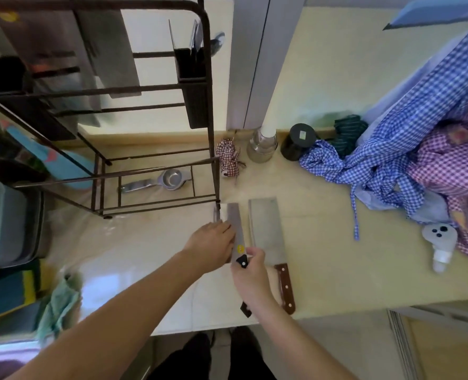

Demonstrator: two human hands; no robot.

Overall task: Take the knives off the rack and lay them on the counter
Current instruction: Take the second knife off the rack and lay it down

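Note:
A dark metal rack (209, 111) stands on the counter (323, 242) at the left, and blades (194, 31) stick up from its black knife holder (191, 78). One cleaver with a wooden handle (267, 231) lies flat on the counter. Just left of it is a black-handled knife (235, 223) with its blade pointing away, and my right hand (250, 275) is closed around its handle. My left hand (213, 245) is closed beside that blade. A thin metal blade (216, 213) pokes out past its fingers, seemingly a narrow knife it holds.
Checked blue and purple cloths (419, 149) are heaped at the right beside a white spray bottle (441, 242). A steel jar (263, 145), a black jar (298, 142) and a small checked bundle (228, 157) stand at the wall. A metal squeezer (159, 181) lies under the rack.

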